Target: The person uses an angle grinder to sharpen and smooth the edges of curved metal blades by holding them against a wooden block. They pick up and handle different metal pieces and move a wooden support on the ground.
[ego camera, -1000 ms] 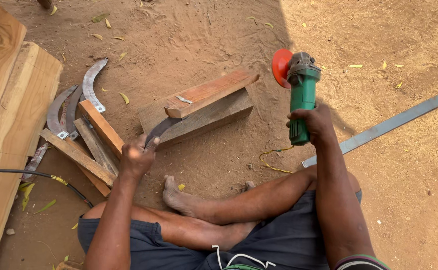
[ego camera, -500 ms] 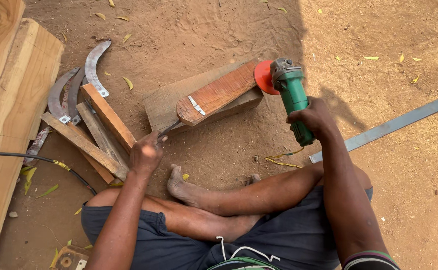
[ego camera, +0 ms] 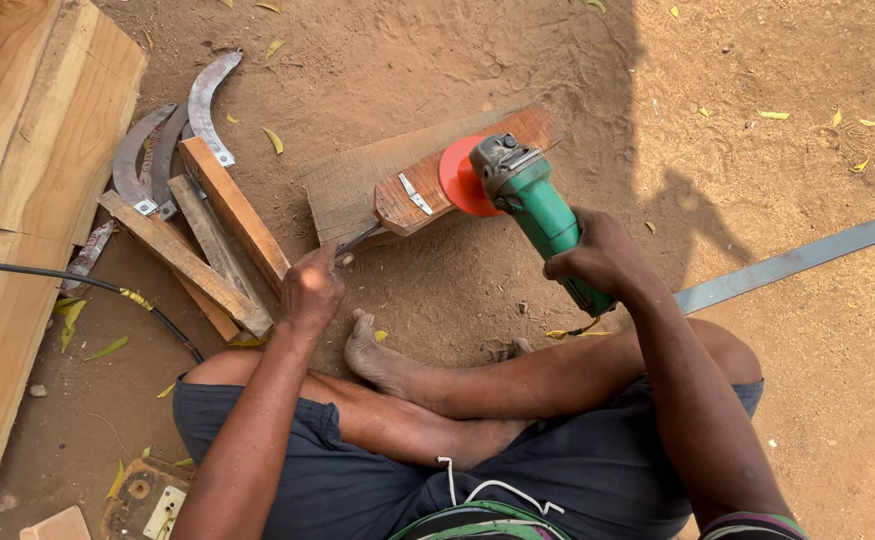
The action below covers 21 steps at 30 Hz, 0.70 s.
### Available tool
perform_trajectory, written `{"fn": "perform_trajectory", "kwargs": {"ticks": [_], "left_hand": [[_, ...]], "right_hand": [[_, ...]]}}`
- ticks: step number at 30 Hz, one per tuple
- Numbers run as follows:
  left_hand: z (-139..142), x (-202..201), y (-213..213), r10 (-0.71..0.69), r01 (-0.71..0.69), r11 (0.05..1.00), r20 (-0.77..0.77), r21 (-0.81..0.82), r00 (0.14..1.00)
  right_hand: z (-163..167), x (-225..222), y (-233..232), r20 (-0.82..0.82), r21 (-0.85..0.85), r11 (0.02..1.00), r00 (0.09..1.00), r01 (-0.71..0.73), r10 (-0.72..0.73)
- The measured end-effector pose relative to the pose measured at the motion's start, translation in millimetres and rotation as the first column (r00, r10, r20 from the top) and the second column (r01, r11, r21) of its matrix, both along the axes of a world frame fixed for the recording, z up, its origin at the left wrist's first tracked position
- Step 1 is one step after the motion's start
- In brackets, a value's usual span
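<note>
Head view: my right hand (ego camera: 606, 258) wraps the green angle grinder (ego camera: 543, 215), its red disc (ego camera: 461, 176) over the wooden block (ego camera: 428, 180). My left hand (ego camera: 313, 288) pinches the blade's tang (ego camera: 360, 239) steady. Grinding is at hand; next calls for firm, even contact.

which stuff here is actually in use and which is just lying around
In use: green grinder in right hand; blade pinched by left hand; wood block under it.

Lying about: curved blades, wood strips, planks, black cable, metal bar.

Barefoot person in dark blue shorts (ego camera: 358, 480) with white drawstring (ego camera: 478, 487)
</note>
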<state>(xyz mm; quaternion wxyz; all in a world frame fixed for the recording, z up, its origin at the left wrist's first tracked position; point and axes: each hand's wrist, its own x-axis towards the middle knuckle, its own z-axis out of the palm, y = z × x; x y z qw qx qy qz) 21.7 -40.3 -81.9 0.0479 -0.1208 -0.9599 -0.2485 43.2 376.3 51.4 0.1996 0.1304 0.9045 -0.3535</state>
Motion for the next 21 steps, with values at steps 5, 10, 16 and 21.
{"fn": "perform_trajectory", "kwargs": {"ticks": [5, 10, 16, 21], "left_hand": [[6.0, 3.7, 6.6, 0.013, 0.01, 0.986, -0.138, 0.166, 0.99], [-10.6, 6.0, 40.4, 0.085, -0.126, 0.972, 0.206, 0.197, 0.975], [-27.5, -2.0, 53.0, 0.012, -0.027, 0.99, 0.109, 0.14, 0.994], [-7.1, -21.6, 60.9, 0.01, -0.039, 0.996, 0.316, 0.085, 0.949]], "right_hand": [[4.3, -11.0, 20.4, 0.032, 0.009, 0.986, 0.985, 0.167, -0.167], [3.7, -2.5, 19.9, 0.019, 0.0, 0.994, 0.994, 0.11, -0.11], [-0.3, -6.9, 3.7, 0.027, 0.076, 0.99, 0.993, 0.115, -0.118], [2.0, -11.6, -2.7, -0.022, 0.113, 0.989, 0.996, 0.093, -0.091]]}}
